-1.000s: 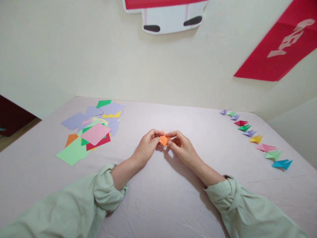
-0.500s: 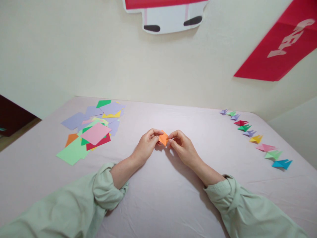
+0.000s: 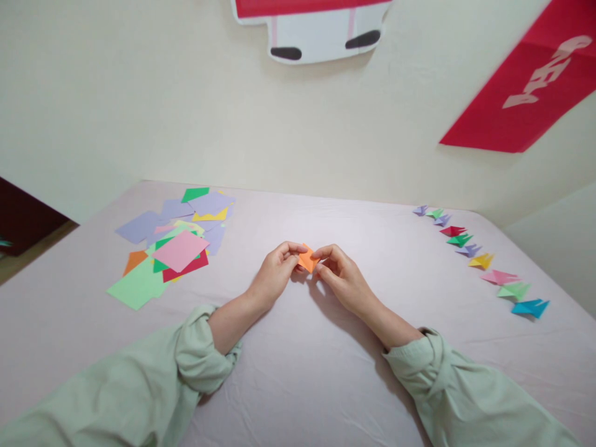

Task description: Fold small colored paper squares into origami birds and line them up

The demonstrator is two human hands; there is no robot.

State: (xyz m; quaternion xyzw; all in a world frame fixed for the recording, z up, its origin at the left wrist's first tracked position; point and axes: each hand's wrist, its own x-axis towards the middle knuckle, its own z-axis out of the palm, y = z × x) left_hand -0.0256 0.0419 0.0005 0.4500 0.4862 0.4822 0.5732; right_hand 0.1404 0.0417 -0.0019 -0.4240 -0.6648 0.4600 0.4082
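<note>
A small folded orange paper piece point(image 3: 308, 259) is held between both hands just above the middle of the pale pink table point(image 3: 298, 372). My left hand point(image 3: 275, 274) pinches its left side with thumb and fingertips. My right hand point(image 3: 342, 276) pinches its right side the same way. Both sleeves are light green and rolled up at the forearm.
A loose pile of coloured paper squares point(image 3: 174, 245) lies at the left of the table. A curved row of several small folded paper figures point(image 3: 482, 261) runs along the right side. A cream wall with red banners point(image 3: 526, 87) stands behind the far edge.
The fingers of my right hand shifted slightly on the orange paper; both hands and the paper stay in almost the same place.
</note>
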